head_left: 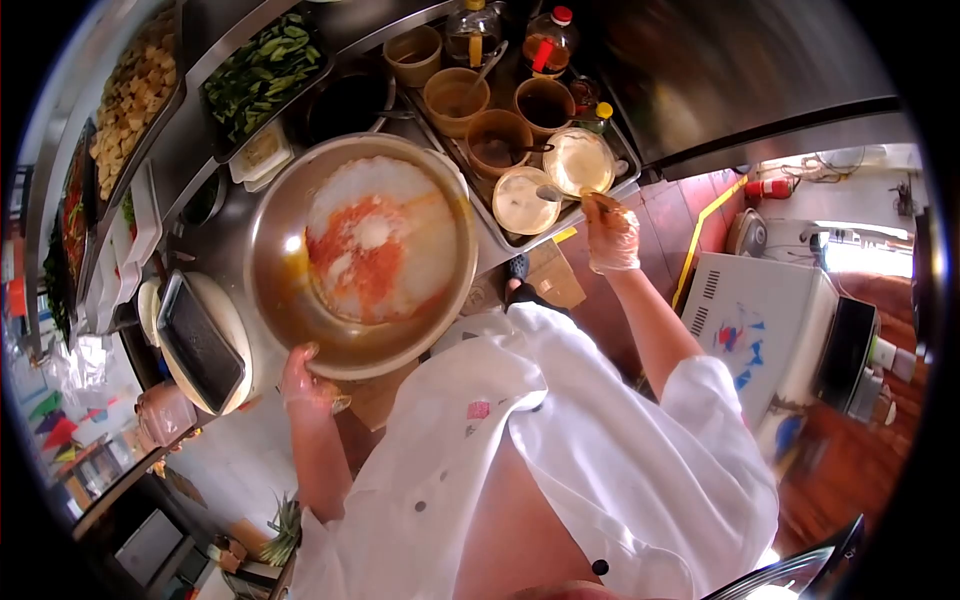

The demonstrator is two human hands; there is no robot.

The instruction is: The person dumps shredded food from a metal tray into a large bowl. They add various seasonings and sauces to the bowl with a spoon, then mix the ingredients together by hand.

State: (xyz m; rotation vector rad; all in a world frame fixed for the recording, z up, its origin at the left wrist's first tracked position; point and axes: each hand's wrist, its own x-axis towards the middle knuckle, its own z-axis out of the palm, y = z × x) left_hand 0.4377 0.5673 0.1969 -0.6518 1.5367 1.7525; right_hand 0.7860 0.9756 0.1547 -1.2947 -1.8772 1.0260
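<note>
A large steel bowl (455, 300) holds a pale mass with orange-red powder and small white heaps on top. My left hand (308, 382), in a clear glove, grips the bowl's near left rim, thumb on the edge. My right hand (612, 232), also gloved, is closed on the handle of a small spoon (549, 193). The spoon's head is over the edge of a tub of white powder (524, 203). Just behind it sits a second tub of white powder (580, 160).
A metal tray (627, 184) holds several tubs of dark sauces and bottles. Behind the bowl are pans of cut greens (262, 75) and pale cubes (135, 95). At left, a black tray (200, 340) lies on a round white container. A white appliance (755, 315) stands on the right.
</note>
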